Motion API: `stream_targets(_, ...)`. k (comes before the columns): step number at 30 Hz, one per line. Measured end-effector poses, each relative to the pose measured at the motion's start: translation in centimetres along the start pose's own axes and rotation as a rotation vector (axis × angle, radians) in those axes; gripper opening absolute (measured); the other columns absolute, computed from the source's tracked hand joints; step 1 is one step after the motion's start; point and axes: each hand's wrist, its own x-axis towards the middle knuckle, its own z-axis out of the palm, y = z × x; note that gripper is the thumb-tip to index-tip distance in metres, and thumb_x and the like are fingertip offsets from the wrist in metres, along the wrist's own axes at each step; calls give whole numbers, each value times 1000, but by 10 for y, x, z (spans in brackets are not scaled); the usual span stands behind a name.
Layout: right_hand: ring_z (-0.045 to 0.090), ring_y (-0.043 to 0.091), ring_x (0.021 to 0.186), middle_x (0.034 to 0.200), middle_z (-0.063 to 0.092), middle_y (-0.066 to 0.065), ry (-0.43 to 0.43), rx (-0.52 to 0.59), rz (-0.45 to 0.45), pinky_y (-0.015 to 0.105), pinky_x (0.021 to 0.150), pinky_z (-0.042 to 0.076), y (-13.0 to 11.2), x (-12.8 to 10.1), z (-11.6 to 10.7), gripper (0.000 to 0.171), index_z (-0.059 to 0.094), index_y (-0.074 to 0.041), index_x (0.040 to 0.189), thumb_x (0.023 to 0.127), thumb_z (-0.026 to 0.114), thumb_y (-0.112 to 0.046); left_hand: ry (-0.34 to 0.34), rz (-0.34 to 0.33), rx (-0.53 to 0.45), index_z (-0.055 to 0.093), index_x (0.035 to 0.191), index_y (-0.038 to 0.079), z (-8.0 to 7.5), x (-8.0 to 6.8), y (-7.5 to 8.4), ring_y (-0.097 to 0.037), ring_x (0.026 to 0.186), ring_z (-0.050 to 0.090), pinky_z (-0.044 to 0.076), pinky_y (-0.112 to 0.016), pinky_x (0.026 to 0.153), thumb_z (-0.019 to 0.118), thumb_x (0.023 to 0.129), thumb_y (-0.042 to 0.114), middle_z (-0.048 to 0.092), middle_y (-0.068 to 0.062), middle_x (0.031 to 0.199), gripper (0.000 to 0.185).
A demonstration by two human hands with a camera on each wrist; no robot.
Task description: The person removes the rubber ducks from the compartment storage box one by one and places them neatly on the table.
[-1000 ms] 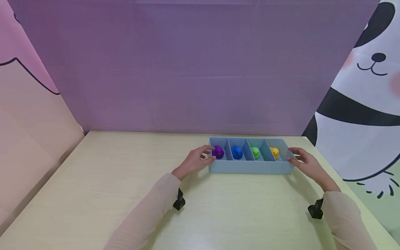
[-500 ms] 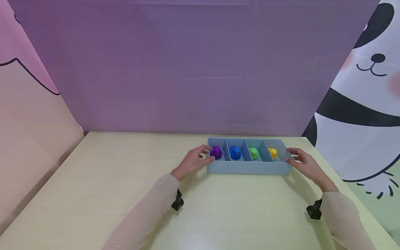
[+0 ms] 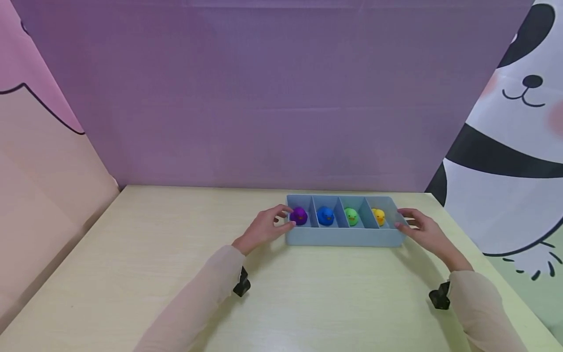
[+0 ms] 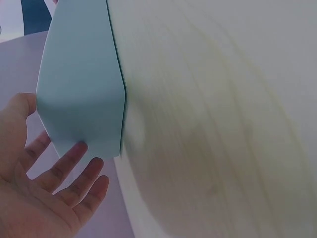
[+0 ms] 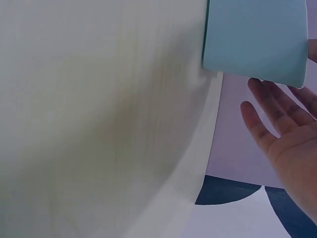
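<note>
A pale blue box (image 3: 345,237) with dividers stands on the table, one toy duck per compartment: purple (image 3: 298,216), blue (image 3: 326,216), green (image 3: 351,216) and yellow (image 3: 378,216). My left hand (image 3: 264,228) holds the box's left end, thumb at the rim; in the left wrist view its other fingers spread by the end wall of the box (image 4: 79,84). At the opposite end my right hand (image 3: 424,231) holds the box with thumb and fingers. Fingertips touch the end of the box (image 5: 257,39) in the right wrist view; that thumb is mostly out of frame.
The light wooden table (image 3: 176,274) runs back to a purple cloth backdrop (image 3: 281,98). A panda-print cloth (image 3: 514,205) hangs close along the right table edge. Black cameras sit on both wrists.
The box has slid a little to the left and slightly nearer, with both hands moving along at its ends. The ducks stay in their compartments.
</note>
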Motion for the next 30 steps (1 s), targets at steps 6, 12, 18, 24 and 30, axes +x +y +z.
stream_targets(6,45,48,115,133,39,31,0,-10,-15,51,88,46,-3,1,4,55,33,5,134,93,51,-28,6,0,18,53,122,13,-5,-3,-2,-31,107,56,45,-41,93,60,87,33,60,-13,118,41)
stream_targets(12,46,48,113,131,40,31,2,-24,-27,52,88,46,-8,1,7,55,34,5,133,93,51,-29,16,10,35,54,121,13,-9,-5,-4,-32,107,56,46,-41,92,60,87,33,61,-12,117,40)
stream_targets(18,45,48,113,131,40,31,-2,-24,-41,54,89,45,-14,2,10,54,35,6,132,93,51,-29,21,2,45,55,120,13,-15,-9,-6,-31,107,55,46,-42,91,61,87,32,61,-12,116,38)
stream_targets(24,47,47,112,130,42,31,-4,-35,-58,52,88,46,-21,4,14,54,37,6,131,93,51,-28,31,5,56,55,119,13,-21,-14,-10,-30,107,56,45,-41,92,62,86,31,61,-12,116,38)
stream_targets(30,48,47,112,129,43,31,-7,-28,-91,52,88,47,-26,5,18,51,38,6,130,93,53,-26,41,1,77,56,118,14,-27,-18,-14,-30,107,56,45,-42,92,61,86,30,62,-12,115,36)
